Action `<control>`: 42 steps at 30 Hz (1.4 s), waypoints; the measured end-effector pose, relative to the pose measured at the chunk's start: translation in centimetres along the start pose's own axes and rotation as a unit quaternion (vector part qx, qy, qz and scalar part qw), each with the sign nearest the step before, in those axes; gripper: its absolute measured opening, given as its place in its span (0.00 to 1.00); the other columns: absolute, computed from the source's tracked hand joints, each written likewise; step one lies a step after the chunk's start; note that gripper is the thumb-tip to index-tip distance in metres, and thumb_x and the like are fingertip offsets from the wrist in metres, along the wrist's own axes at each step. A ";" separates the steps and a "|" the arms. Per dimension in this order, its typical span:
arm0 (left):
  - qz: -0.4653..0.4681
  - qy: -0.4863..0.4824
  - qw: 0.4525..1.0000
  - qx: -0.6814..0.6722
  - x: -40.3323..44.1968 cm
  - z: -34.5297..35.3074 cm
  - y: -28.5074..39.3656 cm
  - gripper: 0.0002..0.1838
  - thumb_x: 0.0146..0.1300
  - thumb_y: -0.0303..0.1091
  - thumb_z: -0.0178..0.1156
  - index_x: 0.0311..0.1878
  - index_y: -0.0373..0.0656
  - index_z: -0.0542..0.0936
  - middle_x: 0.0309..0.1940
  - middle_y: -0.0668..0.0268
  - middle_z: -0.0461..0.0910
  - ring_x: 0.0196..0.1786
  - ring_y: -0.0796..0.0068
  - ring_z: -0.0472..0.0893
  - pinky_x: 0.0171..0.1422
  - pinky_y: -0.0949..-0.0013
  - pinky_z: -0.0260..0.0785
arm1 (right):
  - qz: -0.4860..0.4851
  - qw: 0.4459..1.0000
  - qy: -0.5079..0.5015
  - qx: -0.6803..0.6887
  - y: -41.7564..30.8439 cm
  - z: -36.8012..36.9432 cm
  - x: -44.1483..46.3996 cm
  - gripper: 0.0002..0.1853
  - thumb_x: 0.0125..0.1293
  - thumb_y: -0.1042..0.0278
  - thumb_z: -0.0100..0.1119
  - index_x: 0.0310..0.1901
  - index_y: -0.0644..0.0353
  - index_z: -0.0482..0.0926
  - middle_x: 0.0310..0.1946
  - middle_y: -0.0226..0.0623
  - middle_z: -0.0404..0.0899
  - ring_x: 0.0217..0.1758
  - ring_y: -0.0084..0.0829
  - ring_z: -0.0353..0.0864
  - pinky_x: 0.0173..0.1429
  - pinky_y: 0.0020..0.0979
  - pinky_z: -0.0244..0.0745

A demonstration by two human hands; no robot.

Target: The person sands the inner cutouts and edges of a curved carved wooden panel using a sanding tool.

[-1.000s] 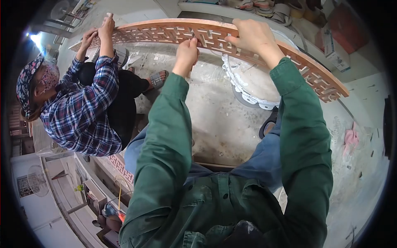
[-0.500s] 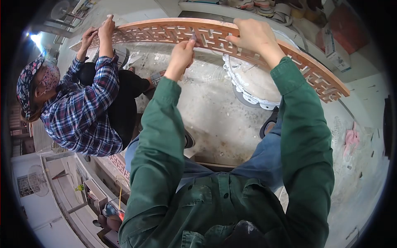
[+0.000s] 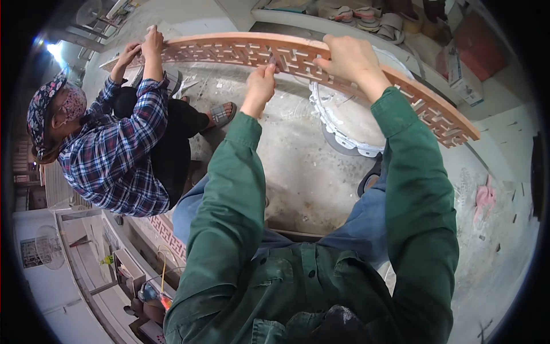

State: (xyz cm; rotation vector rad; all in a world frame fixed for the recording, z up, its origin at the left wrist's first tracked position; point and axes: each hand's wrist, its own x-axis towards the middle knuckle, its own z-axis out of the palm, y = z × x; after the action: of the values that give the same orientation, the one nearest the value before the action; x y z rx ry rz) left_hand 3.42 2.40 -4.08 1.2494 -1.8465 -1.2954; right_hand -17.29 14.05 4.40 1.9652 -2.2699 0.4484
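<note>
A long, narrow wooden lattice panel (image 3: 229, 51) with cut-out fretwork stretches across the upper view, standing on its edge. My right hand (image 3: 350, 59) is closed over its top edge, right of the middle, fingers behind and thumb on the near face. My left hand (image 3: 260, 90) is pinched shut at the lower part of the fretwork; a small dark piece seems to show at its fingertips, too small to name. At the panel's far left end, a co-worker's hands (image 3: 150, 49) are also at work on it.
A seated co-worker in a plaid shirt (image 3: 117, 155) is at left. A round white-rimmed piece (image 3: 349, 117) sits below the panel. Shoes (image 3: 366, 20) lie on a shelf at the top right, a pink cloth (image 3: 485, 198) on the floor. Another lattice panel (image 3: 167, 235) lies lower left.
My left hand has shifted slightly right and down along the fretwork. My right hand keeps its hold. The co-worker's sandalled foot shows more fully as my left arm has moved right.
</note>
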 end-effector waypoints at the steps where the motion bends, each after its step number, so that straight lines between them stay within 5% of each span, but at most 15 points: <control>1: -0.021 -0.003 0.999 -0.028 -0.2 0.1 0.2 0.17 0.76 0.44 0.50 0.42 0.40 0.80 0.18 0.73 0.67 0.13 0.84 0.62 0.15 0.75 0.51 | -0.004 1.000 -0.007 -0.010 -0.1 -0.1 0.0 0.23 0.58 0.44 0.66 0.43 0.57 0.81 0.34 0.45 0.85 0.41 0.47 0.85 0.45 0.45 0.79; 4: -0.014 -0.024 0.999 -0.019 -0.8 -1.5 1.2 0.17 0.75 0.42 0.51 0.40 0.39 0.82 0.16 0.70 0.71 0.14 0.81 0.69 0.17 0.71 0.56 | 0.008 1.000 -0.022 -0.011 -0.5 -0.5 -0.2 0.20 0.60 0.48 0.64 0.41 0.59 0.83 0.36 0.45 0.86 0.44 0.44 0.86 0.48 0.43 0.80; 20: 0.025 -0.030 0.999 0.003 -0.9 -1.9 0.8 0.19 0.77 0.44 0.49 0.43 0.38 0.81 0.18 0.74 0.67 0.13 0.84 0.63 0.15 0.75 0.51 | 0.009 1.000 -0.020 0.002 0.3 0.5 0.3 0.25 0.57 0.43 0.66 0.45 0.56 0.82 0.33 0.44 0.85 0.40 0.46 0.85 0.44 0.45 0.79; 28: -0.055 -0.028 0.998 -0.018 -0.9 -1.4 0.5 0.18 0.75 0.44 0.51 0.42 0.38 0.83 0.17 0.70 0.71 0.13 0.81 0.67 0.17 0.71 0.56 | -0.003 1.000 -0.007 -0.008 0.5 0.2 0.5 0.25 0.57 0.43 0.66 0.44 0.58 0.82 0.32 0.46 0.85 0.40 0.47 0.85 0.44 0.44 0.80; 42: -0.070 -0.067 0.994 -0.048 -1.6 -3.2 2.2 0.19 0.77 0.45 0.49 0.44 0.38 0.80 0.19 0.74 0.68 0.13 0.85 0.62 0.15 0.76 0.50 | 0.011 0.999 -0.028 -0.011 0.1 -0.9 1.6 0.25 0.58 0.42 0.66 0.46 0.56 0.82 0.34 0.45 0.85 0.41 0.47 0.85 0.45 0.45 0.80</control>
State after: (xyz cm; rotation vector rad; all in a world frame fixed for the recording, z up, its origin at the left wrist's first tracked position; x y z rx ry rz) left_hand 5.94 2.79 -0.71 1.2876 -1.7907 -1.5584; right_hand -17.73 12.82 5.66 1.9688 -2.3230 0.3738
